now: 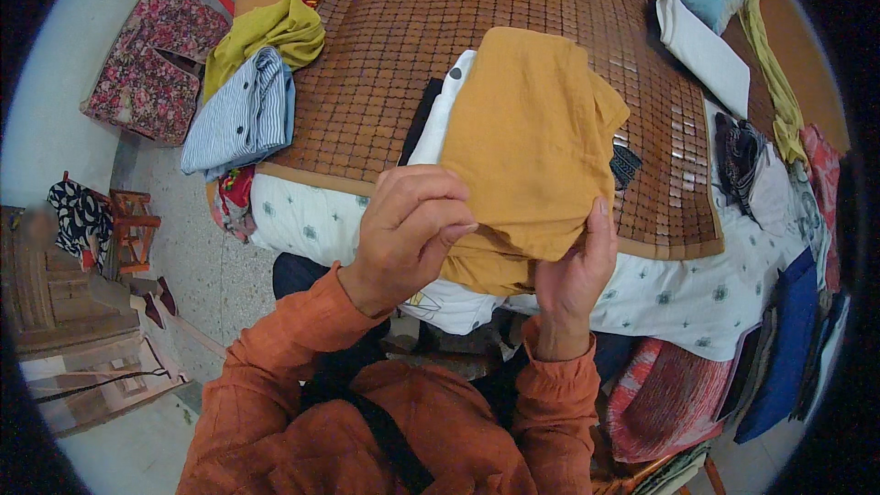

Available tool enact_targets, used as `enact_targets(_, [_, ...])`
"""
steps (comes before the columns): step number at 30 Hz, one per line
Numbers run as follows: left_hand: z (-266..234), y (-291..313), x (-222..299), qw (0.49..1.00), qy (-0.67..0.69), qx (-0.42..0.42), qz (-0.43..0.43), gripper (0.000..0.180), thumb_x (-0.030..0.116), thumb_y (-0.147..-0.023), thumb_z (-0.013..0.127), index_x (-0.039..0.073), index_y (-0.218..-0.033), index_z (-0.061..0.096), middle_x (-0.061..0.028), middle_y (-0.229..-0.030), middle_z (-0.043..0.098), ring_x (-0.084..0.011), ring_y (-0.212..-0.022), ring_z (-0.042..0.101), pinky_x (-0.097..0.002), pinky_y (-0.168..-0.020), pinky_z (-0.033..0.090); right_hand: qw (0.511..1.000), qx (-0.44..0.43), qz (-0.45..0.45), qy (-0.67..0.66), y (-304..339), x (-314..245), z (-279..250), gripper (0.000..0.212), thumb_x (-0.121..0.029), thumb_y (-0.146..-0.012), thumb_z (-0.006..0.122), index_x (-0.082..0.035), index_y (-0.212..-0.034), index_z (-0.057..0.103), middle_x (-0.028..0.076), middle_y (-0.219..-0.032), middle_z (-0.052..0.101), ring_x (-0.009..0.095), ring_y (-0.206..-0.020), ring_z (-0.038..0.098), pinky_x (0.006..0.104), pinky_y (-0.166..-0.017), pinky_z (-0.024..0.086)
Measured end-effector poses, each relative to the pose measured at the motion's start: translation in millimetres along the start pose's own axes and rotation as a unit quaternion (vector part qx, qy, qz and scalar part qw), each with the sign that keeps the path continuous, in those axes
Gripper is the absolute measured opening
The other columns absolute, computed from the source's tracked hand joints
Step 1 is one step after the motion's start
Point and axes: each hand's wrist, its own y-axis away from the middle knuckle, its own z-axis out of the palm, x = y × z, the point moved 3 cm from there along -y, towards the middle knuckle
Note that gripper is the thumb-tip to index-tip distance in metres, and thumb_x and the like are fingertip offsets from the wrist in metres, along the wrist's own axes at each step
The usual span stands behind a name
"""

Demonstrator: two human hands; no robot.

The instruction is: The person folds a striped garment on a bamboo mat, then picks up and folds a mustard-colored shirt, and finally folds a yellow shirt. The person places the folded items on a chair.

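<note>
A mustard-yellow folded garment (536, 128) lies in front of me over other clothes. Its left near edge is pinched in my left hand (401, 229), thumb against curled fingers. At the near right corner, my right hand (579, 275) grips the cloth with the thumb on top and the fingers underneath, partly hidden. A white cloth with a dark spot (440, 119) sticks out on the garment's left, and beside it shows a black cloth (419, 124). More white fabric (454, 304) hangs below my hands.
A brown tile mat (367, 64) covers the bed over a patterned white sheet (669, 298). Folded striped shirt (243, 110) and olive cloth (284, 37) lie left. A folded white cloth (704, 46), dark clothes (738, 156) and navy cloth (777, 348) are right. A small wooden stool (133, 229) stands left.
</note>
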Motion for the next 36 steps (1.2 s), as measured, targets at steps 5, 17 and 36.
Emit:
enact_targets(5, [-0.2, -0.1, 0.1, 1.0, -0.003, -0.001, -0.001, 0.014, 0.002, -0.071, 0.066, 0.006, -0.08, 0.056, -0.0095, -0.089, 0.055, -0.0263, -0.084, 0.056, -0.0346, -0.073, 0.045, 0.998, -0.009, 0.046, -0.045, -0.9, 2.6, 0.1, 0.034, -0.02, -0.094, 0.037, 0.0, -0.122, 0.042, 0.011, -0.122, 0.049, 0.021, -0.113, 0.048, 0.0368, -0.096, 0.037])
enact_targets(17, [1.2, 1.2, -1.9, 1.0, -0.006, -0.004, -0.002, 0.014, 0.004, -0.071, 0.067, 0.006, -0.08, 0.056, -0.0095, -0.089, 0.056, -0.0261, -0.084, 0.056, -0.0348, -0.073, 0.045, 0.985, -0.029, 0.081, -0.148, -0.7, 4.9, 4.0, 0.037, -0.021, -0.095, 0.034, 0.0, -0.126, 0.038, 0.011, -0.127, 0.045, 0.023, -0.117, 0.044, 0.0393, -0.1, 0.035])
enact_targets(36, [0.9, -5.3, 1.6, 1.0, 0.009, -0.023, -0.017, 0.019, 0.013, -0.071, 0.068, 0.005, -0.086, 0.059, -0.0108, -0.091, 0.057, -0.0292, -0.087, 0.054, -0.037, -0.076, 0.044, 0.996, -0.04, 0.068, -0.039, -1.4, 0.1, 13.1, 0.04, -0.015, -0.091, 0.046, 0.001, -0.126, 0.038, 0.013, -0.126, 0.047, 0.022, -0.113, 0.048, 0.0361, -0.096, 0.039])
